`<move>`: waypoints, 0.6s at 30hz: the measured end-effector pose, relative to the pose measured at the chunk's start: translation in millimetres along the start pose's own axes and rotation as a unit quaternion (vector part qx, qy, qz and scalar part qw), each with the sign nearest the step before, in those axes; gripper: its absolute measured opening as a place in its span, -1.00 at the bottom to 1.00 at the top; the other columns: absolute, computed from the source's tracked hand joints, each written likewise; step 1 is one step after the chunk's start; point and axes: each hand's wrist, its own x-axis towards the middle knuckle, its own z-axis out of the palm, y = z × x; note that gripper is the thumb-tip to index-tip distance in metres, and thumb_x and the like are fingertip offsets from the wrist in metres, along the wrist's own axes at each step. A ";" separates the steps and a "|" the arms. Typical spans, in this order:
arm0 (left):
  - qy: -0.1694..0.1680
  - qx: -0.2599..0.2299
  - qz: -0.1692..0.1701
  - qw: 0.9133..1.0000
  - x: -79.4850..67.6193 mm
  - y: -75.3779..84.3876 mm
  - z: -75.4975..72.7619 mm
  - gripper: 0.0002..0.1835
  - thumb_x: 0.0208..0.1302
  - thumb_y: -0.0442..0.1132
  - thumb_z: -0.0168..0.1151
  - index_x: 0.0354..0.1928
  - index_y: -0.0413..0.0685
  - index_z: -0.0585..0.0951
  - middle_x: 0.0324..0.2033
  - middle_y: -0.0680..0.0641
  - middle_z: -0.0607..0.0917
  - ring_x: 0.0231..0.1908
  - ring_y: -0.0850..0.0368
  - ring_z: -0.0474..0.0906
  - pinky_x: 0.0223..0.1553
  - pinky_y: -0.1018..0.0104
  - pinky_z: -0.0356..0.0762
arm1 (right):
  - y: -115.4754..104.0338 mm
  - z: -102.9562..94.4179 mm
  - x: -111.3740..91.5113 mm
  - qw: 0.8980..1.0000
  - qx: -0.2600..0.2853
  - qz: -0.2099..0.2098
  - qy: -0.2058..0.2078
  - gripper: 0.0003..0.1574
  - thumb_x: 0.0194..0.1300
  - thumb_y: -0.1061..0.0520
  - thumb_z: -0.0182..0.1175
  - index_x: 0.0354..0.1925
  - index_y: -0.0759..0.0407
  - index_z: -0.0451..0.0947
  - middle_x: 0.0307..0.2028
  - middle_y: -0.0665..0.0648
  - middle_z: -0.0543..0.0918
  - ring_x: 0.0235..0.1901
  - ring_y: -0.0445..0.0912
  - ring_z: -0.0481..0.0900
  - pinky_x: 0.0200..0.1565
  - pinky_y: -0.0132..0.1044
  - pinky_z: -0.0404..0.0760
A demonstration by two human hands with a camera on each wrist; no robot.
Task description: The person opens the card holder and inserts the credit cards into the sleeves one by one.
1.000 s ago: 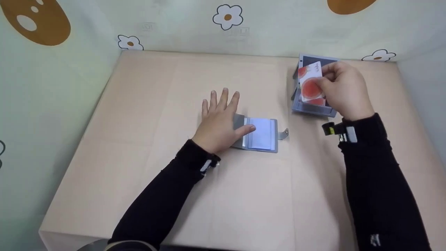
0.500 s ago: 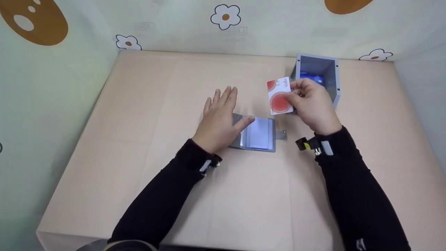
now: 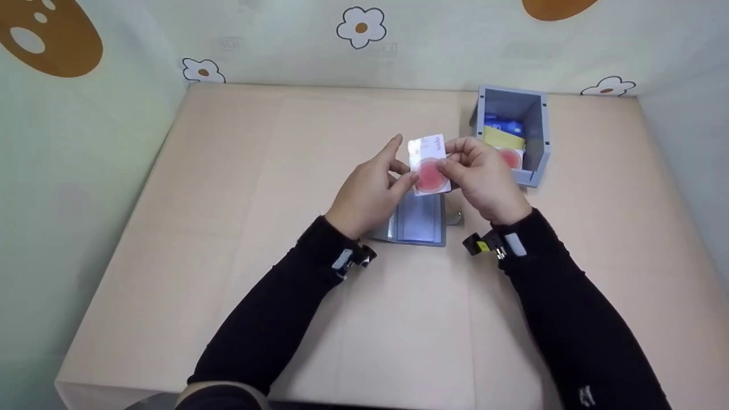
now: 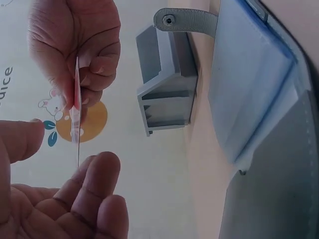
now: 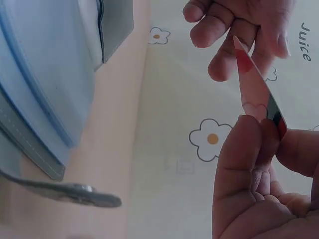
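My right hand [image 3: 490, 182] pinches a white card [image 3: 427, 177] with a red round print between thumb and fingers. The card is raised above the open grey card holder [image 3: 420, 225]; seen edge-on in the left wrist view, it is a thin red-and-white strip [image 4: 77, 112]. My left hand [image 3: 367, 193] is at the card's left edge, its thumb [image 4: 22, 139] and fingers [image 4: 102, 179] spread apart on either side of it. Clear sleeves [image 4: 249, 74] fill the holder, which lies on the table below both hands, partly hidden by the left. Its snap strap [image 4: 187, 20] sticks out sideways.
A grey open box [image 3: 537, 128] stands at the back right. In it are a blue item [image 3: 504, 124], a yellow piece [image 3: 503, 138] and another red-printed card [image 3: 511, 158]. A wall with printed flowers [image 3: 361, 27] borders the table [image 3: 285, 324] at the back.
My right hand has carried the card leftward from the box to above the holder. My left hand has turned from lying flat over the holder to face the card with thumb and fingers apart.
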 end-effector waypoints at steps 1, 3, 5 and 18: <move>0.002 -0.008 -0.004 1.000 0.3 -0.1 0.2 -0.19 0.57 -0.01 0.20 0.69 -0.02 0.09 0.01 0.04 0.75 -0.13 0.22 0.72 -0.03 0.32 0.64 | 1.1 2.3 -0.1 1.000 0.011 0.002 -0.007 -0.76 0.48 0.35 0.18 0.08 0.36 0.50 -0.33 0.00 0.64 -0.38 -0.23 0.63 -0.24 -0.43 0.72; 0.009 -0.032 -0.013 0.999 0.7 -0.6 0.1 -0.22 0.56 -0.07 0.23 0.67 0.00 0.15 -0.11 0.05 0.74 -0.23 0.23 0.70 -0.15 0.34 0.63 | 2.7 6.6 -1.0 0.999 0.028 0.006 -0.023 -0.78 0.49 0.36 0.17 0.07 0.35 0.50 -0.36 -0.02 0.65 -0.39 -0.24 0.64 -0.25 -0.42 0.72; 0.015 -0.062 -0.022 0.998 0.8 -1.6 -0.5 -0.26 0.54 -0.14 0.26 0.65 0.02 0.22 -0.20 0.04 0.71 -0.33 0.23 0.66 -0.27 0.36 0.60 | 4.0 9.2 -1.5 0.999 0.032 0.010 -0.038 -0.77 0.49 0.35 0.16 0.08 0.36 0.50 -0.37 -0.01 0.66 -0.39 -0.24 0.65 -0.24 -0.41 0.74; -0.028 -0.022 -0.083 0.996 -0.8 -20.9 -12.1 -0.28 0.50 -0.24 0.24 0.62 -0.09 0.26 -0.46 0.05 0.65 -0.61 0.22 0.55 -0.48 0.38 0.51 | 4.7 -3.3 -13.2 0.878 -0.446 -0.016 -0.170 0.00 0.28 -0.15 0.48 0.51 0.23 0.39 0.60 0.26 0.27 0.61 0.30 0.11 0.60 0.24 0.07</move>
